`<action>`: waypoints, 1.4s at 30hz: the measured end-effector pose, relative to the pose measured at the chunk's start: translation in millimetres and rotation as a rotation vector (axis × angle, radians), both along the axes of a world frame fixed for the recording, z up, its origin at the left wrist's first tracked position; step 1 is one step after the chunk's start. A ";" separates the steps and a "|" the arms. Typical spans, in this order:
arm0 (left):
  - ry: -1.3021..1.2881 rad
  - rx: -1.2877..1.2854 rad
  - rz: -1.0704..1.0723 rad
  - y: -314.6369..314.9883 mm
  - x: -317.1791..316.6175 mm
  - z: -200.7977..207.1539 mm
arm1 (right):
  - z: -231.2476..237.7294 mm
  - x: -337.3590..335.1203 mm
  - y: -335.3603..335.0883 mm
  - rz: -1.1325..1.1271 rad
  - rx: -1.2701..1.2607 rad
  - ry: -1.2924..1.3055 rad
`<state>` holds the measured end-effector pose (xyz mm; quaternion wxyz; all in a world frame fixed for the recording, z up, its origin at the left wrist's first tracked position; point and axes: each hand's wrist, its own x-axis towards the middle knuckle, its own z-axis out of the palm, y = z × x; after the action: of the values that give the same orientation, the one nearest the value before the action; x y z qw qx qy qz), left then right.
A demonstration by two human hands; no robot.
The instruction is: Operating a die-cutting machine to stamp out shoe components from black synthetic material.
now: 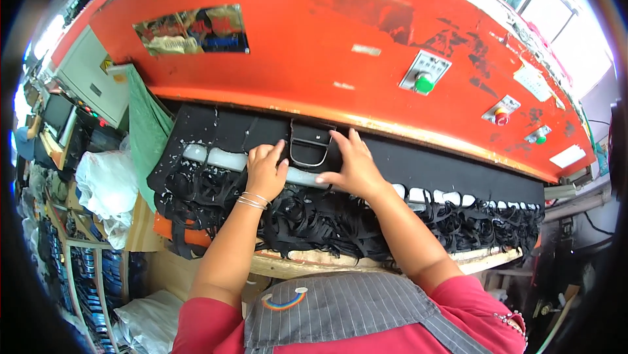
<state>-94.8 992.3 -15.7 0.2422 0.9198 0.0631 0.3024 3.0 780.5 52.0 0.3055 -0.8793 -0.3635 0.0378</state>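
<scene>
L hand (265, 171) & R hand (353, 164) press flat, fingers spread, on black fabric (405, 164) beside metal cutting die (309, 145); neither grip pinches anything.

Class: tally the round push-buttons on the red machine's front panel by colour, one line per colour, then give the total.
Green buttons: 2
Red buttons: 1
Total: 3

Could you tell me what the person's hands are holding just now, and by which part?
Neither clearly grips anything: left hand and right hand press flat on black sheet material, flanking a black metal cutting die.
</scene>
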 end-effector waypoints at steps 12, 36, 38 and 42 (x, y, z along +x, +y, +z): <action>-0.356 -0.166 -0.600 -214.7 77.3 204.7 | 175.7 112.0 -375.7 -1.065 0.877 -1.162; 0.279 0.066 -0.003 -180.8 -126.0 59.7 | 5.0 -149.8 -173.0 0.173 -0.239 -0.354; 0.282 0.064 0.004 -177.1 -126.2 57.9 | 5.2 -151.0 -171.4 0.172 -0.221 -0.348; 0.378 0.031 -0.038 -163.7 -117.4 63.3 | 11.4 -143.4 -161.9 0.190 -0.290 -0.315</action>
<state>-212.1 828.6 47.6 0.2176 0.9648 0.0852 0.1206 -140.5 618.7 63.4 0.1106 -0.8708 -0.4786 -0.0194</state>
